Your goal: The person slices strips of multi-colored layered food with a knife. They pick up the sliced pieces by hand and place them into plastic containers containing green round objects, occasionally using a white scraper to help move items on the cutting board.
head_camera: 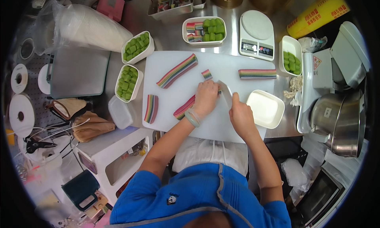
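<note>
A white cutting board [219,124] lies before me. My left hand [207,97] presses on a rainbow-layered strip [184,108], covering its middle; a bit of its end shows beside the blade. My right hand [241,113] grips a knife [226,93] by its handle, the blade at the strip's right end. A small cut rainbow piece [207,74] lies just above my left hand. Other layered strips rest on the board: a long one [178,70] at upper left, a short one [151,109] at left, and another [257,74] at upper right. An empty white tub [265,109] sits at the board's right edge.
Tubs of green cubes stand at left [128,83], upper left [137,47] and right [291,55]. Behind the board are a tub of green and rainbow pieces [204,31], a kitchen scale [257,35] and a metal tray [170,8]. A steel bowl [338,124] stands far right.
</note>
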A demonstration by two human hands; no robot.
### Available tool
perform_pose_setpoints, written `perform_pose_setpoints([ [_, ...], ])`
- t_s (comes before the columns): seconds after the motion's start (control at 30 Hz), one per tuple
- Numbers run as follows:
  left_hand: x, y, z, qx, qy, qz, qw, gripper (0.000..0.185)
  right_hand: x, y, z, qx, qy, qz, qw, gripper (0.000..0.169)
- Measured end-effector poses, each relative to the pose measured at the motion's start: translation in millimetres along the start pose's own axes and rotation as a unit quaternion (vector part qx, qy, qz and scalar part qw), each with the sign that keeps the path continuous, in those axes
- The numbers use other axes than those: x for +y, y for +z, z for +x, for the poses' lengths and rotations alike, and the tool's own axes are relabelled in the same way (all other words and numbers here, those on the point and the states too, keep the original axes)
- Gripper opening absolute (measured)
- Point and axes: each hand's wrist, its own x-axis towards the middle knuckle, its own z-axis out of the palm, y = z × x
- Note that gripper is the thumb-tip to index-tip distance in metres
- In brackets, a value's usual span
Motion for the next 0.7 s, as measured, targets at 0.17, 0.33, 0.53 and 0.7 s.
perform_pose_setpoints([
  [0.17,7.1,-22.3,0.9,0.044,-0.035,-0.085,0.995,0.028,11.7,-6.3,-11.1,0.05,0.016,0.096,0.994,0.022],
  [0.33,30.6,-57.6,46.0,0.053,-0.018,-0.206,0.977,0.03,14.6,-47.7,-58.8,0.203,0.064,0.263,0.941,0.027],
  [0.53,140.8,-29.1,185.3,0.049,0.213,-0.187,0.958,0.028,62.0,-71.7,-128.6,0.378,0.141,0.26,0.877,0.03],
  [0.7,185.4,37.3,287.1,-0.017,0.228,-0.066,0.971,0.031,86.3,-80.8,-158.7,0.374,0.192,0.296,0.858,0.041],
])
